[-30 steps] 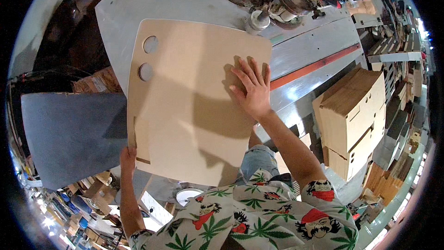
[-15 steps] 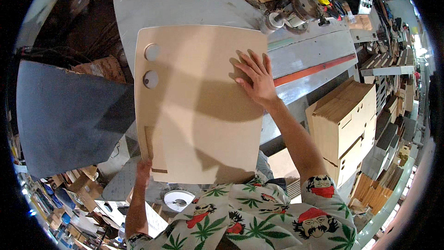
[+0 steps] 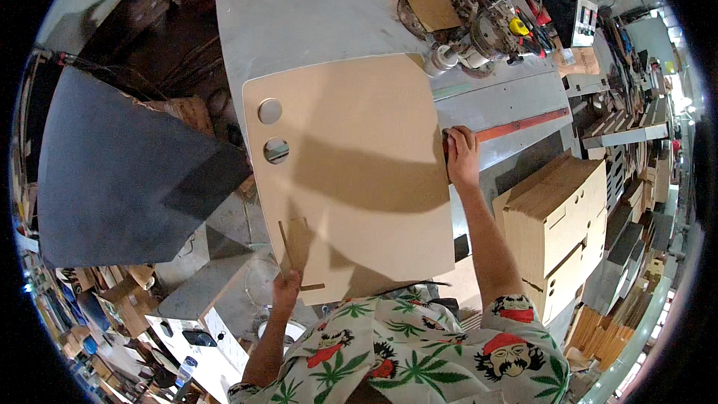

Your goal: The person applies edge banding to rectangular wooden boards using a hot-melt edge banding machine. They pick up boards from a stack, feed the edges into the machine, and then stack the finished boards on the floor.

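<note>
A large tan wood panel (image 3: 359, 172) lies in front of me, overlapping the near part of a grey metal table. Two round holes are cut through its left side, and narrow slots show near its lower left corner. My left hand (image 3: 286, 289) grips the panel's lower left edge, thumb on top and the other fingers hidden beneath. At the opposite edge my right hand (image 3: 462, 155) has its fingers bent together against the panel's right side, close to the end of an orange strip (image 3: 523, 126).
The grey table (image 3: 314, 15) carries a clutter of tools (image 3: 486, 30) at the far right. A stack of cut tan panels (image 3: 557, 217) stands to the right. A dark grey board (image 3: 127, 172) leans at the left. Below left is a white surface with a phone (image 3: 199, 338).
The panel has shifted right and turned slightly, and my left hand has moved right with its edge. My right hand has gone from lying spread on top to the panel's right edge.
</note>
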Tool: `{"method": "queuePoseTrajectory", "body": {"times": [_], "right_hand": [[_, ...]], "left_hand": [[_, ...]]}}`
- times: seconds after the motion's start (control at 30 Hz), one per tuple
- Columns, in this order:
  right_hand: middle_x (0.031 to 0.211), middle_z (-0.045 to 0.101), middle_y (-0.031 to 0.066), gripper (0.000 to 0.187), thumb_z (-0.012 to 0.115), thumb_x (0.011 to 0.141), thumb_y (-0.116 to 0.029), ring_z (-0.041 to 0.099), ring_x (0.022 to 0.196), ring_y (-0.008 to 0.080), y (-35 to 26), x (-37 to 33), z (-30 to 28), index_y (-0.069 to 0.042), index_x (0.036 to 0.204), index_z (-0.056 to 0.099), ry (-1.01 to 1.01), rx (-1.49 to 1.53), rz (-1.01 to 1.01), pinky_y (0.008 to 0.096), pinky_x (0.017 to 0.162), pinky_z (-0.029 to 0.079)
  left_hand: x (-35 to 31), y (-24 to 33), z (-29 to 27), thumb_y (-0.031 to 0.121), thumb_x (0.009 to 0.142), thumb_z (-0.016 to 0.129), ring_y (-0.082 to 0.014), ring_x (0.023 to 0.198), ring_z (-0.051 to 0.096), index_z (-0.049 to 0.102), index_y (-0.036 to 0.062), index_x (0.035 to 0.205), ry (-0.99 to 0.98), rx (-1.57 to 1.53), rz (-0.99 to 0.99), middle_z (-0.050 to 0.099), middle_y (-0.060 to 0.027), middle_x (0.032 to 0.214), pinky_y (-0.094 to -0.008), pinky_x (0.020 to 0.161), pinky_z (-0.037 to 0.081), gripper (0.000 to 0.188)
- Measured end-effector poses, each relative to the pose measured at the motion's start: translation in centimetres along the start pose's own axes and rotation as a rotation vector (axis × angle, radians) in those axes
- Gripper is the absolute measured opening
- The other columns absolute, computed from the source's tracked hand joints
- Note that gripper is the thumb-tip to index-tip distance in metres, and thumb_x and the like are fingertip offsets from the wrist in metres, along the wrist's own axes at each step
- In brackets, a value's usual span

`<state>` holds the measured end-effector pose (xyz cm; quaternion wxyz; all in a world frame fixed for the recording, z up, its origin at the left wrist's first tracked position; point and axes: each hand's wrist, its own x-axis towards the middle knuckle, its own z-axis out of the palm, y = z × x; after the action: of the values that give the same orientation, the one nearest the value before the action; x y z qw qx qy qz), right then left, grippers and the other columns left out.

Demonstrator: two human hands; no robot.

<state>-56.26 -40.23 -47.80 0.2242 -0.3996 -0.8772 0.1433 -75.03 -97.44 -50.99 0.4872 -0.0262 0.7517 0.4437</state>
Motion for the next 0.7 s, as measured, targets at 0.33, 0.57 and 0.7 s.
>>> {"method": "queuePoseTrajectory", "body": {"times": [0.33, 0.57, 0.7], "right_hand": [[0.132, 0.059, 0.0214, 0.03, 0.057, 0.104, -0.015, 0.052, 0.127, 0.043, -0.5, -1.3, -1.8, 0.0, 0.131, 0.056, 0.043, 0.126, 0.096, 0.0533, 0.11, 0.041], [0.166, 0.031, 0.0253, 0.061, 0.055, 0.106, -0.035, 0.026, 0.156, 0.0424, -7.0, -2.3, -0.8, -0.008, 0.158, 0.038, -0.196, -0.127, 0.085, 0.0552, 0.128, 0.02], [0.168, 0.027, 0.023, 0.066, 0.049, 0.106, -0.044, 0.023, 0.157, 0.0422, -7.1, -0.5, -0.3, -0.01, 0.161, 0.033, -0.213, -0.244, 0.073, 0.0559, 0.129, 0.017]], "left_hand": [[-1.3, 1.6, 5.7, 0.035, 0.107, 0.062, -0.0078, 0.073, 0.051, 0.07, 0.0049, 0.119, 0.038, -0.149, 0.025, 0.062, 0.0038, 0.086, -0.0292, 0.064, 0.042, 0.033], [-1.1, 3.6, 8.9, 0.038, 0.108, 0.06, -0.0086, 0.078, 0.054, 0.069, 0.0056, 0.12, 0.043, -0.25, 0.033, 0.063, 0.0036, 0.09, -0.0291, 0.067, 0.044, 0.035], [-1.0, 4.4, 9.9, 0.032, 0.109, 0.06, -0.0098, 0.079, 0.058, 0.068, 0.009, 0.116, 0.035, -0.332, -0.005, 0.064, 0.0047, 0.091, -0.0294, 0.066, 0.045, 0.025]]}}
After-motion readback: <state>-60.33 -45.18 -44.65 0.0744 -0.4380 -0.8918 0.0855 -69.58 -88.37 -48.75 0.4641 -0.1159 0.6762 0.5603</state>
